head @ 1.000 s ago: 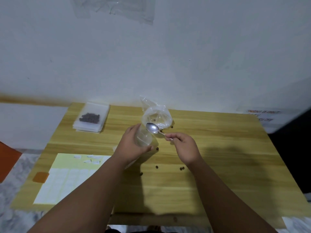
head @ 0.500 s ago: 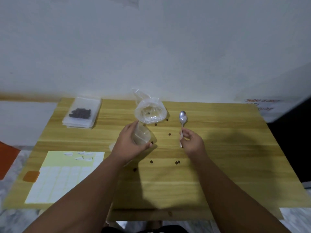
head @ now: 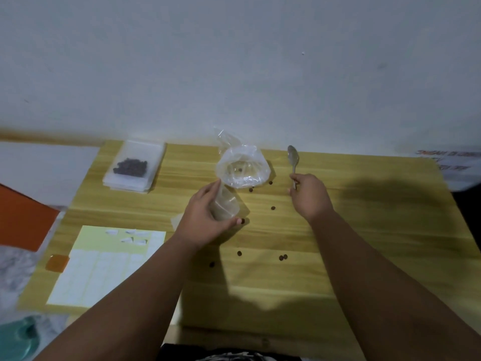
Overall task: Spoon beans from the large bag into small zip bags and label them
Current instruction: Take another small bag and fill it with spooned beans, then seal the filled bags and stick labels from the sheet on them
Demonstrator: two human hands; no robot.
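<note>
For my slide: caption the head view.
Left hand holds small zip bag by the large bag; right hand grips spoon.

No legible text; red print on paper (head: 453, 162) blurred.

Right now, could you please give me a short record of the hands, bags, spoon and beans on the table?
left hand: holds small zip bag, just in front of large bag
right hand: grips spoon by its handle, bowl toward the wall
large bag: open, nearly empty
loose beans: scattered on table
filled zip bag: atop a stack, far left
label sheet: near left, top rows partly peeled
</note>
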